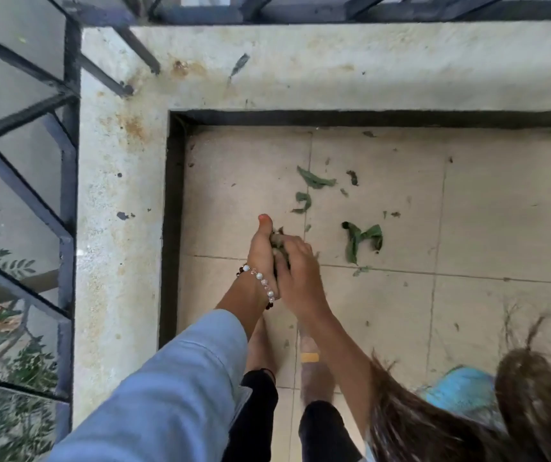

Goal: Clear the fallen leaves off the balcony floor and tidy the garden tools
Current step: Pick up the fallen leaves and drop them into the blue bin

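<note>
Leaves, fallen, green: we count a loose scatter on the tiled balcony floor [384,311], all placed here relative to the dark inner corner [176,120] where the concrete ledge [117,195] turns.

Item one, a wad of leaves [279,243]: held between our two hands, below and right of the corner. The left hand [261,258] is cupped under it, thumb straight and pointing up the frame; its fingers are hidden by the wad and the other hand. The right hand [295,271] lies over the wad from the right, fingers together and curled down onto it. A beaded bracelet [261,281] circles the left wrist, above a blue sleeve [174,388].

Item two, a long leaf [315,180]: lies flat on the tile right of the corner, long axis running from upper left to lower right.

Item three, a curled leaf [304,201]: just below item two, bent into a hook.

Item four, a folded leaf cluster [362,238]: further right of the corner, near the right hand but apart from it; its longest blade points down the frame towards a tile joint.

Small fragments lie around these three; we cannot tell their shapes.

Other entries: a dark metal railing [67,161] stands left of the corner on the ledge's far side. Bare feet [261,348] show below the hands. Something blue [460,391] shows at the lower right, partly behind hanging hair [417,425]; we cannot tell what it is.
</note>
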Motion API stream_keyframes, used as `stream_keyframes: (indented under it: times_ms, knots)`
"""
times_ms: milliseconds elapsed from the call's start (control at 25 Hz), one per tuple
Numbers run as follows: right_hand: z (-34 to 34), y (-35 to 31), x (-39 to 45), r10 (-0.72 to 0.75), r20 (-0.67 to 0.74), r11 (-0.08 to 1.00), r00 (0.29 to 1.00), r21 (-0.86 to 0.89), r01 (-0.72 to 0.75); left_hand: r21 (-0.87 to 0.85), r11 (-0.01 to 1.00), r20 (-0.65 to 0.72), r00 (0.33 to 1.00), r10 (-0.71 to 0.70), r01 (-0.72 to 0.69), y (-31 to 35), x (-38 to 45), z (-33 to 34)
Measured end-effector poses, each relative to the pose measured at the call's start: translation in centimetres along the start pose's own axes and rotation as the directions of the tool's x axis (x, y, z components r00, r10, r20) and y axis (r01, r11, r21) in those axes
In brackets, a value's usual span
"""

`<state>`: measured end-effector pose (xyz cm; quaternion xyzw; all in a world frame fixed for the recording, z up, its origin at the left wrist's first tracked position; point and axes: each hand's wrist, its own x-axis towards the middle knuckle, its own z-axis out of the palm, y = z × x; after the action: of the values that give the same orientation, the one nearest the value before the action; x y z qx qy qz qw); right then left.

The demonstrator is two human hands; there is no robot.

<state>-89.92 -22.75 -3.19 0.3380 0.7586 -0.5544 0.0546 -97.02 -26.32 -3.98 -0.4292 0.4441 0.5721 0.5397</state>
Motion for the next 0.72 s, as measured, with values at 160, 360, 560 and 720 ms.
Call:
stream_keyframes:
  times_ms: [160,360,560,720]
  knots:
    - [-4.8,0.3,0.7,-0.026,0.311,0.848,0.950,-0.496,0.186,0.101,0.995,-0.194,0.981,0.024,-0.004,0.2,0.6,2.1]
    - [-9.4,-0.4,5.6,0.158,0.395,0.956,0.905,-0.291,-0.040,0.165,0.978,-0.311,0.934,0.174,-0.127,2.0,1.4,5.3]
    - [-9.9,3.8,12.2,0.270,-0.254,0.962,0.929,0.030,-0.272,0.335,0.905,-0.302,0.879,0.368,-0.264,5.3,5.2,5.7]
    - [-8.2,8.0,17.1,0.322,-0.158,0.852,0.933,-0.381,-0.358,0.444,0.848,-0.250,0.868,0.428,-0.290,7.1,7.2,3.0]
